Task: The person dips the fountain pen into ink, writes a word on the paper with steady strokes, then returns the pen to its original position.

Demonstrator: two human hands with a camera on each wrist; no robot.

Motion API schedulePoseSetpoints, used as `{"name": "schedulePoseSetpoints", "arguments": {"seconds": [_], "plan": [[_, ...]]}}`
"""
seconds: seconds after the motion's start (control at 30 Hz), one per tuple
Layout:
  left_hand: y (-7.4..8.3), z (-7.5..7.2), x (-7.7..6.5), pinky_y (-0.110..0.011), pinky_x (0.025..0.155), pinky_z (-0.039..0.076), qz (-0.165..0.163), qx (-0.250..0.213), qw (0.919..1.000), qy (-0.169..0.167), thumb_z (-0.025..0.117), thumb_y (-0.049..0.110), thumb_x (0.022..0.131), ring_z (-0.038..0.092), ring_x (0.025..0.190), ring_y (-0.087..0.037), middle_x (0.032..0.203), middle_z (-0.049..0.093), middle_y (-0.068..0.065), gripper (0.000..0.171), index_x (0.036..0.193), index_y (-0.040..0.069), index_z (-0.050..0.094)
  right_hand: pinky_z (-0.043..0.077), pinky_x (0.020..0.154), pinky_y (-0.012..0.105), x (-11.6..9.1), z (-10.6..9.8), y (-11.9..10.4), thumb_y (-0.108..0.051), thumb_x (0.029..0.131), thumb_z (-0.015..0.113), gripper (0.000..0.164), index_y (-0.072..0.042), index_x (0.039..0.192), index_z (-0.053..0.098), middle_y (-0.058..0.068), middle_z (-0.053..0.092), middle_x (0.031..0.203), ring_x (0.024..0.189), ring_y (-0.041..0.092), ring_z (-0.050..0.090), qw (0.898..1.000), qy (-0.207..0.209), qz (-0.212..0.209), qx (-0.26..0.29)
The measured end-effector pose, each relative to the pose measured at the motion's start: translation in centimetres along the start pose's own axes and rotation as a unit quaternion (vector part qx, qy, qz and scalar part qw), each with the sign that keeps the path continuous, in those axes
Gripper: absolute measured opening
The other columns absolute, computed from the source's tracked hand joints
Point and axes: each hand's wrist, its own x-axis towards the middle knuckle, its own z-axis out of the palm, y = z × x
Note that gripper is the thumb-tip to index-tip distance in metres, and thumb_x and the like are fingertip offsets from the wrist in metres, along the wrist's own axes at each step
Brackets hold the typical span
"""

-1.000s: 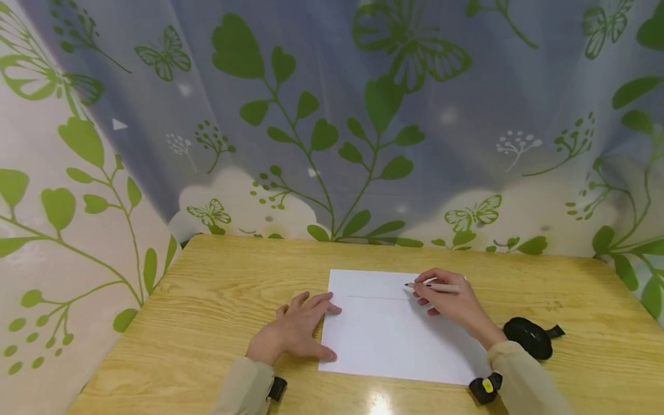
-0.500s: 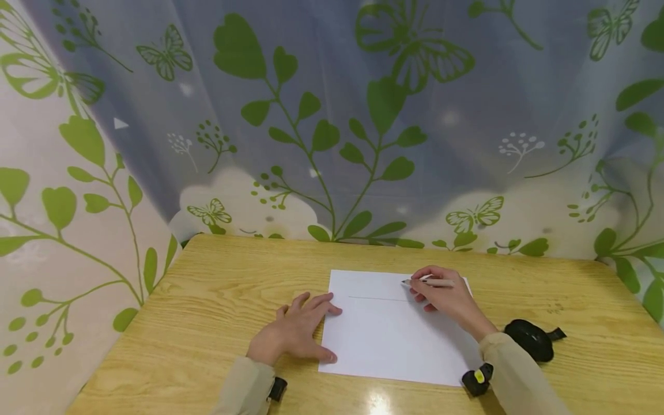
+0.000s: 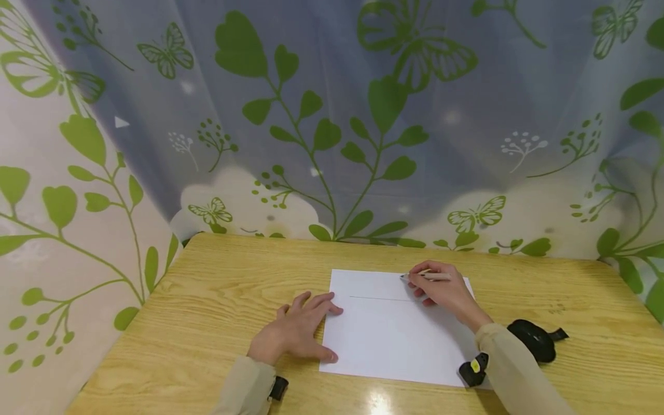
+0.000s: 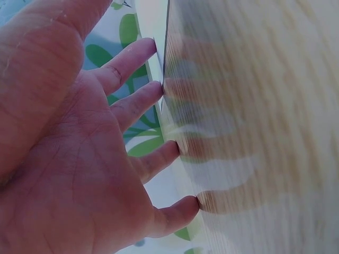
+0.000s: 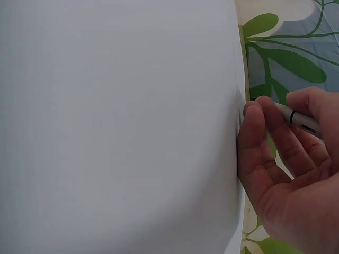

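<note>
A white sheet of paper [image 3: 384, 343] lies on the wooden table, with one thin straight line [image 3: 378, 298] across its upper part. My left hand [image 3: 297, 331] is spread flat at the sheet's left edge, thumb and fingertips resting on the edge. In the left wrist view its fingers [image 4: 139, 103] are straight and apart, fingertips down on the surface. Between thumb and fingers my right hand [image 3: 447, 293] pinches a light-coloured pen [image 3: 440, 276], its dark tip pointing left above the line, near the sheet's top edge. The right wrist view shows the pen's barrel [image 5: 299, 120] with a dark ring.
A black rounded object [image 3: 531, 340] with a short strap lies right of my right forearm. The wooden table [image 3: 207, 288] reaches back to a patterned curtain [image 3: 290, 144]. Both wrists wear small black devices, one of them [image 3: 473, 370] over the sheet's lower right corner.
My right hand with the pen has shifted slightly left and up toward the sheet's top edge. The left hand and the paper stay in place.
</note>
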Motion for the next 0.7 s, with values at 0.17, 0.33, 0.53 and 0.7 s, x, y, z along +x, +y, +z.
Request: {"name": "schedulePoseSetpoints", "arguments": {"seconds": [0.17, 0.33, 0.53, 0.7], "plan": [[-0.10, 0.07, 0.08, -0.080, 0.112, 0.021, 0.001, 0.000, 1.0000, -0.001, 0.087, 0.047, 0.077, 0.017, 0.155, -0.046, 0.170, 0.025, 0.004, 0.079, 0.144, 0.028, 0.050, 0.061, 0.068, 0.031, 0.06, 0.05, -0.18, -0.031, 0.099, 0.068, 0.033, -0.005, 0.119, 0.067, 0.011, 0.077, 0.100, 0.080, 0.014, 0.072, 1.000, -0.003, 0.000, 0.002], [-0.11, 0.14, 0.16, -0.079, 0.112, 0.021, -0.001, 0.001, 1.0000, 0.001, 0.087, 0.047, 0.077, 0.018, 0.155, -0.046, 0.170, 0.026, 0.004, 0.079, 0.144, 0.028, 0.050, 0.061, 0.068, 0.031, 0.06, 0.04, -0.22, -0.031, 0.099, 0.068, 0.034, -0.004, 0.121, 0.067, 0.011, 0.077, 0.101, 0.080, 0.014, 0.072, 1.000, -0.005, 0.004, 0.007], [0.04, 0.08, 0.09, -0.079, 0.112, 0.021, -0.002, -0.003, 1.0000, -0.001, 0.087, 0.046, 0.077, 0.017, 0.155, -0.046, 0.170, 0.026, 0.004, 0.078, 0.143, 0.027, 0.051, 0.062, 0.069, 0.031, 0.26, -0.08, -0.05, -0.030, 0.100, 0.067, 0.034, -0.003, 0.121, 0.066, 0.013, 0.076, 0.104, 0.081, 0.014, 0.072, 1.000, -0.012, 0.009, 0.013], [0.08, 0.01, 0.01, -0.079, 0.112, 0.020, -0.002, -0.006, 1.0000, -0.002, 0.087, 0.046, 0.077, 0.017, 0.155, -0.046, 0.170, 0.026, 0.004, 0.078, 0.144, 0.027, 0.051, 0.062, 0.070, 0.031, 0.40, -0.09, -0.08, -0.029, 0.100, 0.067, 0.033, -0.003, 0.121, 0.067, 0.012, 0.076, 0.103, 0.081, 0.014, 0.071, 1.000, -0.016, 0.020, 0.017]]}}
